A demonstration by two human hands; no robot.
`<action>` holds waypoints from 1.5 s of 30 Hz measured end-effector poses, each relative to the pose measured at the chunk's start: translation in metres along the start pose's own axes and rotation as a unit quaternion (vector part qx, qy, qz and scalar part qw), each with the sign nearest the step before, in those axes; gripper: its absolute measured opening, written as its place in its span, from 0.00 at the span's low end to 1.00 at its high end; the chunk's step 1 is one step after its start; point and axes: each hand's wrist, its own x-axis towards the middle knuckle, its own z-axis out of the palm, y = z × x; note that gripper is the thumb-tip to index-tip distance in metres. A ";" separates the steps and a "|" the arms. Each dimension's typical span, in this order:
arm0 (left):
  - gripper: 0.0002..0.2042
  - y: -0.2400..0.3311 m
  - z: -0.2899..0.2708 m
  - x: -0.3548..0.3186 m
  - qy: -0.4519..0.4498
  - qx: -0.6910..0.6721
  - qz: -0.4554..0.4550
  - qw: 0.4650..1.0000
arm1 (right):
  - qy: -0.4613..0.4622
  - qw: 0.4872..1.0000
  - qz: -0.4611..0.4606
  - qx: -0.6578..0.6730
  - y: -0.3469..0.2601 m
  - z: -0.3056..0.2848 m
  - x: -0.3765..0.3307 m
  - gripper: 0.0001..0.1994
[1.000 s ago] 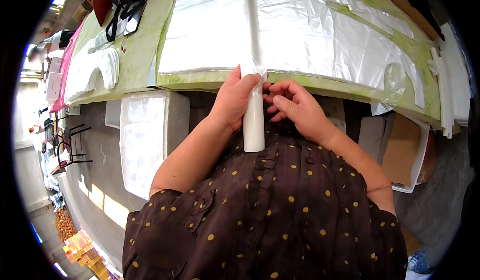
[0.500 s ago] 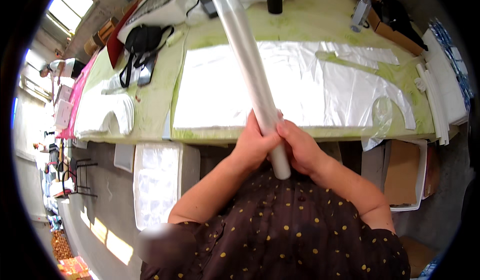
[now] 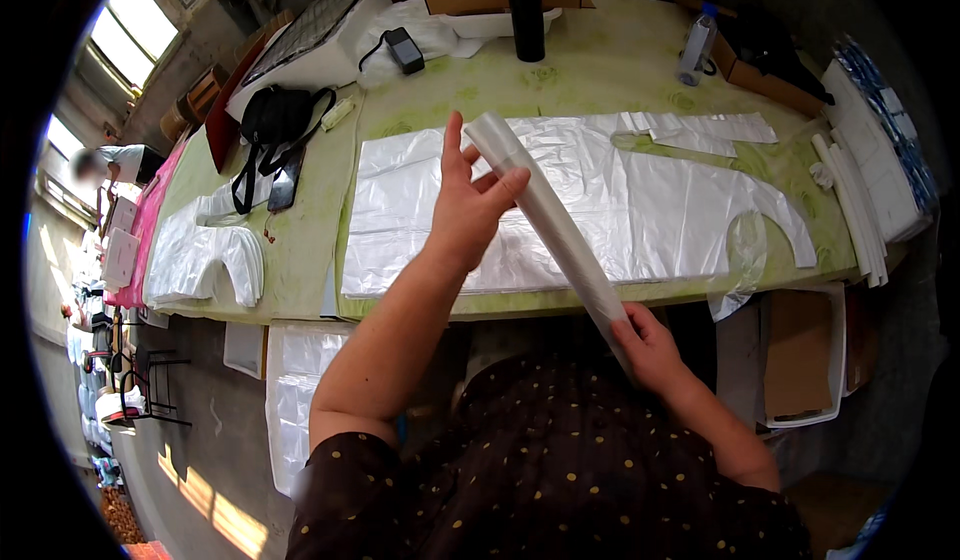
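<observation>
A long roll of translucent white plastic film (image 3: 560, 235) slants in front of me, its upper end leaning left over the table. My right hand (image 3: 648, 345) is closed around its lower end, near my body. Beside the upper end is my left hand (image 3: 468, 205), fingers spread, with the thumb crossing close to the film; whether it touches cannot be made out. Below the roll, flat white plastic sheets (image 3: 400, 200) with a curved cut-out at the right lie stacked on the green patterned table (image 3: 590, 70).
A clear scrap of film (image 3: 742, 265) hangs over the front edge. Thin white rolls (image 3: 850, 205) lie at the right. Farther back are a black bag (image 3: 275, 115), a phone (image 3: 285, 182), a black cylinder (image 3: 527, 20) and a water bottle (image 3: 697, 48). More cut sheets (image 3: 205, 250) lie left.
My hands were together on the roll's lower part. My left hand has let go and risen to the upper end, while the roll has come down nearer and my right hand has moved right.
</observation>
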 end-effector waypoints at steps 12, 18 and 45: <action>0.23 0.018 -0.035 0.075 -0.178 0.178 -0.194 0.948 | 0.048 0.992 0.011 -0.113 0.001 -0.013 -0.001 0.19; 0.22 0.003 -0.033 0.105 -0.190 0.293 -0.208 0.914 | -0.008 0.990 0.048 -0.131 -0.005 -0.018 -0.001 0.25; 0.48 -0.085 -0.008 0.036 -0.141 0.603 0.274 0.736 | -0.055 0.951 0.277 0.125 0.001 -0.173 -0.168 0.32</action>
